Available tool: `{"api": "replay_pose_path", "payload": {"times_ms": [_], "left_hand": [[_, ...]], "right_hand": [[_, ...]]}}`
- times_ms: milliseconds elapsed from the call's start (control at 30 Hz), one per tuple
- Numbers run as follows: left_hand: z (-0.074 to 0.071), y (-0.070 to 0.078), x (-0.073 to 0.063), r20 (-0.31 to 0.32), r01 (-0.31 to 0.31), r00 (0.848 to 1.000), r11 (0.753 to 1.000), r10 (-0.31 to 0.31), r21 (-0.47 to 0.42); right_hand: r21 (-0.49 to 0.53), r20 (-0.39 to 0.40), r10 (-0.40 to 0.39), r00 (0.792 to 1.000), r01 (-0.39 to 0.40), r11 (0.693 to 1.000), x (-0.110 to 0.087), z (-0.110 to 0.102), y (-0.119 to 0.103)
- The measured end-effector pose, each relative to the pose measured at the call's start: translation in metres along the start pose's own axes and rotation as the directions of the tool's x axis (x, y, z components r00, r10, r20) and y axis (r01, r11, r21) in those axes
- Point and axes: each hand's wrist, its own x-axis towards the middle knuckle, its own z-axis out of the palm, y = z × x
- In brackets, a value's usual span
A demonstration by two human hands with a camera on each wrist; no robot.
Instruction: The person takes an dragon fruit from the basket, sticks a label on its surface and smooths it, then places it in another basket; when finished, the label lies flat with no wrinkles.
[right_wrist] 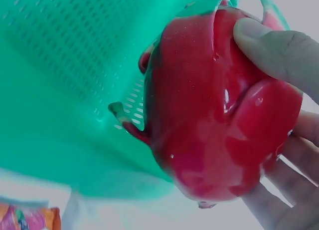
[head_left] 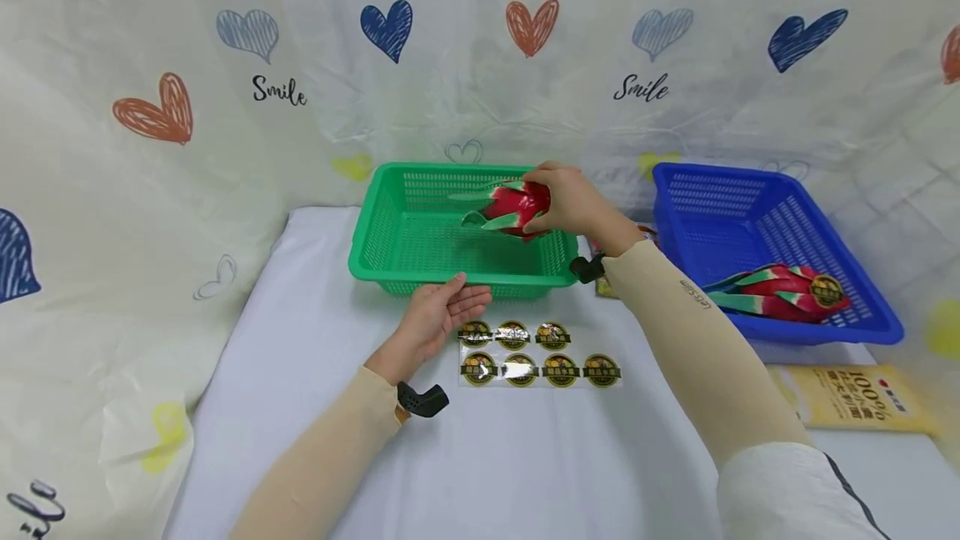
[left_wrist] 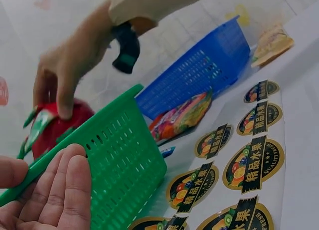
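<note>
My right hand (head_left: pixel 570 202) grips a red dragon fruit (right_wrist: pixel 199 105) with green-tipped scales and holds it over the green basket (head_left: pixel 360 252). In the right wrist view the thumb lies across the fruit's skin, with the fingers behind its far side. At the basket's front rim is my left hand (head_left: pixel 438 315), thumb over the rim and fingers along the outer wall. A sheet of round black-and-gold fruit stickers (head_left: pixel 540 365) lies in front of the basket, right beside the left fingers.
A blue basket (head_left: pixel 780 182) stands on the right, holding another dragon fruit (head_left: pixel 780 290) with a round sticker on it. A colourful packet (left_wrist: pixel 179 117) lies between the baskets. A yellow packet (head_left: pixel 855 397) is at the right, in front of the blue basket.
</note>
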Motion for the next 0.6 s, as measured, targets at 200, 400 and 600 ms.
{"api": "replay_pose_path", "payload": {"times_ms": [200, 400, 600], "left_hand": [[-0.001, -0.001, 0.001, 0.002, 0.011, 1.000, 1.000, -0.011, -0.017], [-0.001, -0.001, 0.002, 0.015, 0.016, 1.000, 1.000, -0.016, -0.013], [0.001, 0.002, 0.002, 0.022, 0.012, 1.000, 1.000, -0.012, -0.004]], "right_hand": [[0.011, -0.056, -0.004, 0.998, 0.005, 1.000, -0.037, -0.017, -0.004], [-0.008, -0.109, -0.030, 0.994, 0.030, 1.000, -0.074, -0.034, -0.007], [-0.068, -0.131, -0.091, 0.987, 0.083, 0.994, -0.117, -0.044, -0.016]]}}
